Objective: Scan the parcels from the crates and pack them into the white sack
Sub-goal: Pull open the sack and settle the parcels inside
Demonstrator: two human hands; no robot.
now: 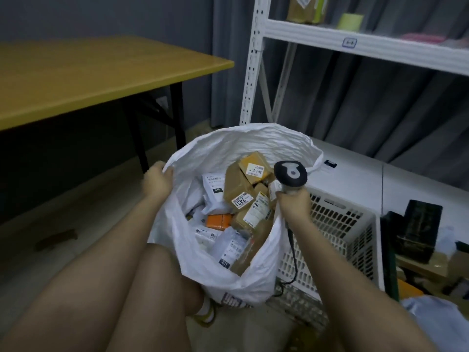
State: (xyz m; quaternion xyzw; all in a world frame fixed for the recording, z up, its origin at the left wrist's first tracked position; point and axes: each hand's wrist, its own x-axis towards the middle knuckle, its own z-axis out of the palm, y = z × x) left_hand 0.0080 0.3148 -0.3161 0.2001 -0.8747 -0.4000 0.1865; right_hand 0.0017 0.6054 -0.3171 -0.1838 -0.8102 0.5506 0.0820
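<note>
The white sack (238, 143) stands open on the floor in front of me, filled with several parcels: brown cardboard boxes (238, 186), white mailer bags (215, 189) and an orange packet (218, 221). My left hand (157, 182) grips the sack's left rim. My right hand (294, 203) holds a black and grey barcode scanner (290, 175) by its handle and also pinches the sack's right rim. The scanner's cable hangs down along the crate.
A white lattice crate (337, 232) sits right of the sack, its inside mostly hidden. More boxes and a dark package (418, 229) lie at the far right. A yellow-topped table (88, 77) stands at the left, a white metal shelf (355, 44) behind. My bare legs fill the foreground.
</note>
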